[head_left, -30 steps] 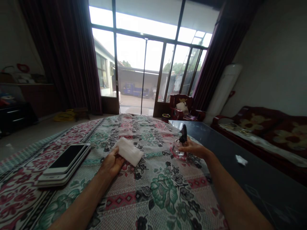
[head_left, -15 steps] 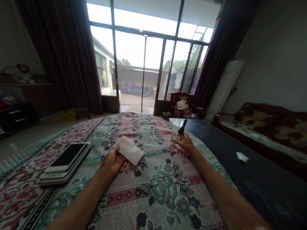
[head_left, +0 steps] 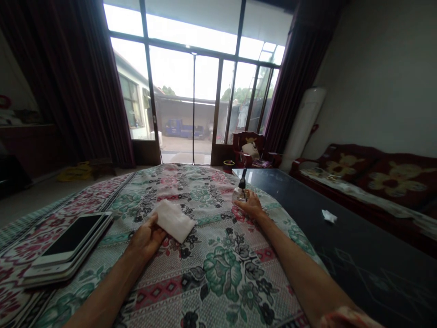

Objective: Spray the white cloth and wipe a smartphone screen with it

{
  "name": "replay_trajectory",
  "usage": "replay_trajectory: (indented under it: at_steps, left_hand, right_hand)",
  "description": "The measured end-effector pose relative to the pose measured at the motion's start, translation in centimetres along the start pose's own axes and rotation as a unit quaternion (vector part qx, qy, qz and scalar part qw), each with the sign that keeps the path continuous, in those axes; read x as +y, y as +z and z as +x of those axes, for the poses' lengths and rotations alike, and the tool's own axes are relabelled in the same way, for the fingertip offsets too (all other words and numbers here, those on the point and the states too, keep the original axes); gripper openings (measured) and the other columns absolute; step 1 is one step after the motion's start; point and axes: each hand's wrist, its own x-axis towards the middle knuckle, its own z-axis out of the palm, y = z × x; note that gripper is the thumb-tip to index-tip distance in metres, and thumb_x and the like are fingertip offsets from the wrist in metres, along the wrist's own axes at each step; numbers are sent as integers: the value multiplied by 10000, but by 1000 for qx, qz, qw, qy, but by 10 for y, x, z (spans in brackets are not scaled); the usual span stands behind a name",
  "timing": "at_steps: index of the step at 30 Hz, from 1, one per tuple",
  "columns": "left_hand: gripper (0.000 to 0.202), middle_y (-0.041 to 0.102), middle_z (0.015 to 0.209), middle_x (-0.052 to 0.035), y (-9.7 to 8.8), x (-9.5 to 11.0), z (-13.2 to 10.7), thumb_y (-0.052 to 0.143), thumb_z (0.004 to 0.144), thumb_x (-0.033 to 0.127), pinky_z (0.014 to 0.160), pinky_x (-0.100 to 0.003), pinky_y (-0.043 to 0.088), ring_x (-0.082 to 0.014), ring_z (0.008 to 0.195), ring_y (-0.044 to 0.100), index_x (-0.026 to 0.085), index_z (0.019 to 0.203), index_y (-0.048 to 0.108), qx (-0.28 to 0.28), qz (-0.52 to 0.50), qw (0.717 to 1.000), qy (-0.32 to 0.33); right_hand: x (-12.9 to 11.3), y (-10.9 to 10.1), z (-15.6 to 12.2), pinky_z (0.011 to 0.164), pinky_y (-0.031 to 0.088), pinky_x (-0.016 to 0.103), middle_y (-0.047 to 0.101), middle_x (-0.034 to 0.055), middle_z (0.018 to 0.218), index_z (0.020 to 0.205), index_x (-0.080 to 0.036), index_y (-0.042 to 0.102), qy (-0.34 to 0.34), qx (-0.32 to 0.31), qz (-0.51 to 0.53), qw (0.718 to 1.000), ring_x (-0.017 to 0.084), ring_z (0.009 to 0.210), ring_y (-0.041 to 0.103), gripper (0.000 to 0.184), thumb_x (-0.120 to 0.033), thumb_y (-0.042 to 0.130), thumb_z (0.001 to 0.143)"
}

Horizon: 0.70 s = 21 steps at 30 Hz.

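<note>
Folded white wipe (head_left: pixel 173 221) held in left hand (head_left: pixel 146 240), small glass bottle (head_left: pixel 240 195) gripped in right hand (head_left: pixel 251 205)

Glazed doors (head_left: pixel 184 105) between dark curtains (head_left: pixel 64 86)

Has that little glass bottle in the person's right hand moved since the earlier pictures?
Yes. The glass bottle in the right hand has moved forward, away from the person, ending closer to the far corner of the dark table.

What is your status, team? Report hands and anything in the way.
Left hand holding white wipe. Right hand holding glass bottle, black cap. Phones on bedspread beside left hand.
</note>
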Motion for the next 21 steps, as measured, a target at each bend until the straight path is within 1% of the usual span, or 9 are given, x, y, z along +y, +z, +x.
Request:
replay_trajectory:
  at_steps: [4,6,8,11,13,16,19,21]
  left_hand:
    - [241,706,788,-54,1,-1,-1,422,953,105,595,-229,607,-145,631,695,131,1108,604,8,30,999,24]
    - [237,705,785,-55,2,-1,-3,423,952,104,595,-231,607,-145,633,694,126,1103,606,10,32,999,26]
    - [240,702,775,-56,3,-1,-5,427,950,103,592,-230,604,-147,629,691,121,1109,605,10,31,999,24]
    - [263,704,776,-58,5,0,-7,431,946,108,604,-237,604,-152,630,691,130,1148,599,10,23,1000,14]
    - [276,709,788,-62,5,0,-7,428,948,113,613,-247,606,-158,637,694,140,1168,593,8,17,1000,11]
    - [271,714,801,-68,3,1,-7,433,951,127,619,-255,607,-164,644,700,140,1170,593,1,13,1000,5]
    - [263,716,805,-70,3,1,-6,437,953,133,625,-255,608,-163,644,702,138,1166,591,-8,12,1000,4]
    - [259,716,795,-70,3,1,-7,433,955,133,618,-251,607,-159,630,699,137,1163,588,-13,13,1000,3]
  right_hand:
    - [-2,-2,-3,896,446,359,626,89,1084,1156,-188,520,-29,-15,41,999,242,1001,590,601,-413,700,629]
    - [-3,-2,-4,875,452,357,634,77,1082,1175,-210,495,-29,-23,57,998,236,978,602,601,-410,693,644]
    - [-4,-3,-4,858,456,357,641,70,1057,1156,-221,489,-22,-36,62,997,237,956,609,571,-418,683,656]
    - [-4,-2,-3,865,454,367,633,83,1045,1116,-206,491,-17,-46,51,997,256,973,601,554,-449,668,651]
    - [-4,-1,-6,898,442,391,613,114,1084,1143,-184,478,-9,-29,29,999,285,1034,575,618,-479,665,633]
    - [-7,2,-15,949,417,428,566,181,1153,1217,-128,448,13,17,-4,1000,327,1116,527,721,-526,635,646]
    - [-14,4,-30,981,398,455,532,235,1184,1265,-58,423,30,55,-13,998,357,1143,497,796,-538,606,657]
    - [-20,3,-41,983,396,475,539,243,1160,1262,-34,437,36,76,-4,996,368,1131,494,810,-532,605,645]
